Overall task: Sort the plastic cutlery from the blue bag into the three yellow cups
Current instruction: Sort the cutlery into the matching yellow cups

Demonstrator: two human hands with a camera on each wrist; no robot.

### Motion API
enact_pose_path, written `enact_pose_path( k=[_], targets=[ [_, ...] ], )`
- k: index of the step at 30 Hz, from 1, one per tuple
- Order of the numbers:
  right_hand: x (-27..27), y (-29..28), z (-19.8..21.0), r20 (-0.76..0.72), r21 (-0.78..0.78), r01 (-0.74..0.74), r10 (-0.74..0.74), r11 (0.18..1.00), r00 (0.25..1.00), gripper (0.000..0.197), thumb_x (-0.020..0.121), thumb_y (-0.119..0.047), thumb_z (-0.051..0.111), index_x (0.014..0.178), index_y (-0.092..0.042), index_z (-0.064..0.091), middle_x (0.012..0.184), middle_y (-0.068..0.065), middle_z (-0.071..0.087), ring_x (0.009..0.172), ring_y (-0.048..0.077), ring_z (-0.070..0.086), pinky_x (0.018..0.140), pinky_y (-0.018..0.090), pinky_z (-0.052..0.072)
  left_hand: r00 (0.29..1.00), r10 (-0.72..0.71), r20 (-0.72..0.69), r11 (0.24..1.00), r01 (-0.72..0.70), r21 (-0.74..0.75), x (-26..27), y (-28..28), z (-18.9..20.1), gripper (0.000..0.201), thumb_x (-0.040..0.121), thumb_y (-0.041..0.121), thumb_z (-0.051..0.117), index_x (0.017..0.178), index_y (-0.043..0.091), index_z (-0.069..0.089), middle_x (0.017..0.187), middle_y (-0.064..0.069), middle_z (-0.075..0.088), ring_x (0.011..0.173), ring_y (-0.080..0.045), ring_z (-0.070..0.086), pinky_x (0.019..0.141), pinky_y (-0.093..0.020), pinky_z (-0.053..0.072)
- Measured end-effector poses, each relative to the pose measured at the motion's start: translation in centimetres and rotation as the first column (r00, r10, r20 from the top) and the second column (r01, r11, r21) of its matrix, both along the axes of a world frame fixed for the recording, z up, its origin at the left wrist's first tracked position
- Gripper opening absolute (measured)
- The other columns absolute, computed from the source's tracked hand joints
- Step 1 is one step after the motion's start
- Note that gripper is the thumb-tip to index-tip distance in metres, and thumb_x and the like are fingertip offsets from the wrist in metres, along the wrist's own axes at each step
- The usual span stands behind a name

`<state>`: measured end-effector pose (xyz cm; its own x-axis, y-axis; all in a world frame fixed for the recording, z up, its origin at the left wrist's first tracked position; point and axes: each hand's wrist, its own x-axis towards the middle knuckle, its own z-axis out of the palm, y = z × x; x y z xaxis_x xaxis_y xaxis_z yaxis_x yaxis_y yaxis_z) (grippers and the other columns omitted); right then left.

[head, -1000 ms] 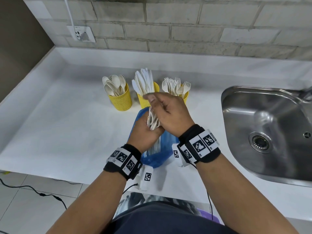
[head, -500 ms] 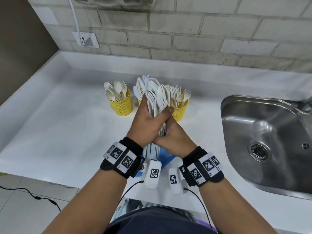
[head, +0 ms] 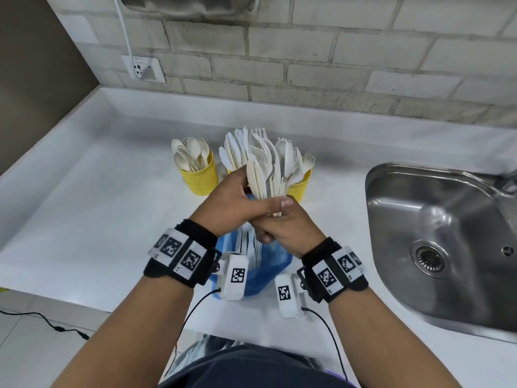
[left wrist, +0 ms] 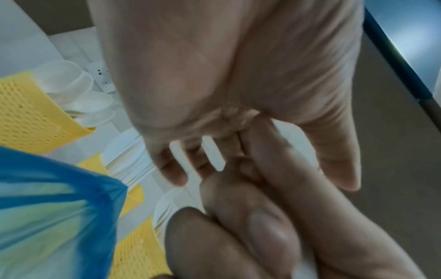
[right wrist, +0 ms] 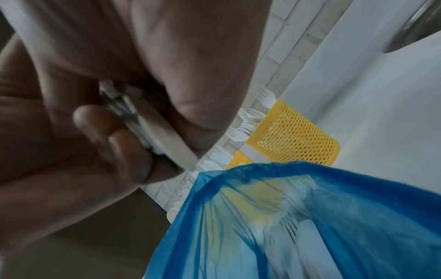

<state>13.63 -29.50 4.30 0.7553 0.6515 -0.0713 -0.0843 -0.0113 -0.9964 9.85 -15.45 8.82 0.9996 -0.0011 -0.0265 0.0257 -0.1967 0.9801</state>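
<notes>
Left hand (head: 233, 204) fingers (left wrist: 171, 169) curled round a cutlery bundle (head: 270, 169), thumb across the handles. Right hand (head: 288, 229) just under it, fingers (right wrist: 128, 149) gripping the same handles. Bundle upright, mixed knives, forks, spoons, held above the blue bag (head: 260, 271) on the white surface (head: 98, 214). More cutlery in the bag. Behind: left cup (head: 200, 179) with spoons, middle cup (right wrist: 241, 160) with knives, mostly hidden, right cup (head: 300, 186) with forks. Sink (head: 436, 242) at right.
</notes>
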Motion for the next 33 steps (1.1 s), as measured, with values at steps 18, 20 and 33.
enact_pose_path(
  k=[18, 20, 33],
  targets=[
    [0.1, 0.9, 0.3, -0.399, 0.186, 0.054, 0.025, 0.981, 0.917, 0.052, 0.085, 0.026, 0.054, 0.114, -0.014, 0.067, 0.115, 0.007, 0.075, 0.104, 0.022, 0.073, 0.087, 0.035, 0.061, 0.978, 0.147, 0.151, 0.982, -0.126, -0.142, 0.0, -1.3, -0.7, 0.017, 0.091, 0.007, 0.075, 0.106, 0.016, 0.074, 0.103, -0.004, 0.079, 0.101, -0.018, 0.074, 0.090, -0.031, 0.057],
    [0.0, 0.9, 0.2, -0.394, 0.170, 0.040, 0.031, 0.985, 0.919, 0.045, 0.087, 0.020, 0.059, 0.121, -0.010, 0.066, 0.119, 0.012, 0.074, 0.110, 0.027, 0.072, 0.095, 0.040, 0.059, 0.971, 0.162, 0.176, 0.976, -0.131, -0.174, -0.1, -1.5, -0.4, 0.021, 0.092, 0.008, 0.074, 0.110, 0.019, 0.073, 0.106, 0.000, 0.079, 0.104, -0.014, 0.074, 0.089, -0.027, 0.056],
    [0.4, -0.2, -2.2, -0.742, 0.220, 0.073, 0.118, 0.973, 0.660, 0.048, 0.084, 0.032, 0.032, 0.114, 0.011, 0.062, 0.116, 0.030, 0.070, 0.109, 0.039, 0.071, 0.101, 0.043, 0.055, 0.956, 0.248, 0.159, 0.948, -0.206, -0.244, -0.3, -0.9, -1.2, 0.006, 0.092, 0.011, 0.075, 0.094, 0.015, 0.071, 0.086, -0.006, 0.075, 0.086, -0.030, 0.075, 0.086, -0.049, 0.061]
  ],
)
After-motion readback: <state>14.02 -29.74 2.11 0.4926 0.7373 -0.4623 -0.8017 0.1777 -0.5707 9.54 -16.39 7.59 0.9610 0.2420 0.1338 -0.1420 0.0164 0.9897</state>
